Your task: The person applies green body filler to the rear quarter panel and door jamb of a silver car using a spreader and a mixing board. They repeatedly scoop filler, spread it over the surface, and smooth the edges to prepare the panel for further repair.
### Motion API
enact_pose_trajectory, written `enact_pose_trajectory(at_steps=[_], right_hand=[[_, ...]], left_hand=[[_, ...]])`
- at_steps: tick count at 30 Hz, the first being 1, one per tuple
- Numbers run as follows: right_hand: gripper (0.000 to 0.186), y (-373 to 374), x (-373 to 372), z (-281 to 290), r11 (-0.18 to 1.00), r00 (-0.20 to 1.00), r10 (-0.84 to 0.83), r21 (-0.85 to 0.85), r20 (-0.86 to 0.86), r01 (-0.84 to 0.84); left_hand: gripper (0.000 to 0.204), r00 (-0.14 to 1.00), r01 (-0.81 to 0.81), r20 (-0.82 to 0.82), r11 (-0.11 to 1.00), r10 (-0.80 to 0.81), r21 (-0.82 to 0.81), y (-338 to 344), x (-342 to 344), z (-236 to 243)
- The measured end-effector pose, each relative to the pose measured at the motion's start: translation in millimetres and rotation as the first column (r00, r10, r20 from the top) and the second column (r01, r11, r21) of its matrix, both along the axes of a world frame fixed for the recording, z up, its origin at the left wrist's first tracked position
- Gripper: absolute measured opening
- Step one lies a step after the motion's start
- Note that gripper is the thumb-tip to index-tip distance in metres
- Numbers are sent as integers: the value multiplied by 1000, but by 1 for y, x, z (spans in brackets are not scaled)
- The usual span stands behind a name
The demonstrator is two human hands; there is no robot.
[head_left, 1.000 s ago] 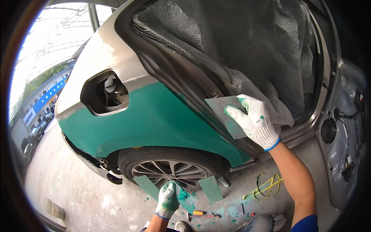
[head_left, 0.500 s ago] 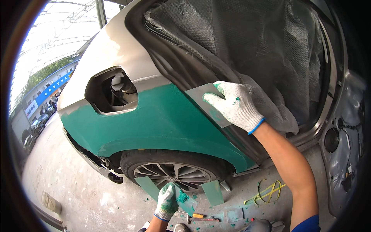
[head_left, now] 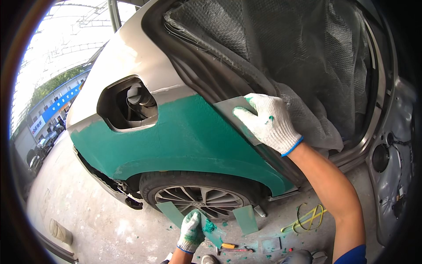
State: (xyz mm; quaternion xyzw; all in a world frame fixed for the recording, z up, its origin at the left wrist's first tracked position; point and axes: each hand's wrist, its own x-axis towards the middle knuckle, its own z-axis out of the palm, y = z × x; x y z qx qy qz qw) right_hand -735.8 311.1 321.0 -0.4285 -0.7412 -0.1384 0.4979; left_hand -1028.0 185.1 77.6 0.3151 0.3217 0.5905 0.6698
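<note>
My right hand (head_left: 270,121), in a white knitted glove with green smears, grips a thin grey flat spreader (head_left: 232,110) between thumb and fingers. The spreader is tilted along the door-opening edge of the car's rear quarter panel (head_left: 189,132), which is coated in smooth green filler. Low in front of the wheel, my left hand (head_left: 191,232), gloved too, is closed on a pale green mixing plate (head_left: 214,236) carrying a lump of green filler (head_left: 209,226). Another pale green sheet (head_left: 170,214) shows beside that hand; whether it is held, I cannot tell.
A rear wheel (head_left: 198,196) sits under the panel, below the uncovered fuel filler recess (head_left: 136,99). Plastic sheeting (head_left: 299,57) covers the door opening. A green sheet (head_left: 245,220), a yellow-handled tool (head_left: 228,246), yellow strapping (head_left: 307,222) and a bucket (head_left: 60,232) are on the floor.
The whole view has shifted slightly. My right hand and its spreader sit a touch further right along the panel's edge. Both hands keep their holds.
</note>
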Motion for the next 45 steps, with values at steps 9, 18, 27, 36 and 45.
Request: enact_pose_trajectory(at_steps=[9, 18, 27, 36, 45], right_hand=[[31, -5, 2, 1, 997, 998, 48, 55, -29, -47], [28, -14, 30, -5, 998, 997, 52, -42, -62, -55], [31, -31, 63, -62, 937, 965, 189, -261, -180, -232], [26, -39, 56, -70, 979, 983, 92, -164, -156, -118], [29, -49, 41, -56, 991, 998, 37, -129, -48, -43]], left_hand=[[29, 1000, -13, 1, 1000, 13, -17, 1, -7, -5], [27, 998, -43, -41, 998, 41, -41, 2, -3, -2], [34, 997, -25, -78, 999, 23, -27, 1, -1, -3], [35, 992, -37, -123, 999, 32, -36, 3, 0, -7], [35, 991, -37, -128, 998, 31, -43, 2, 2, -6]])
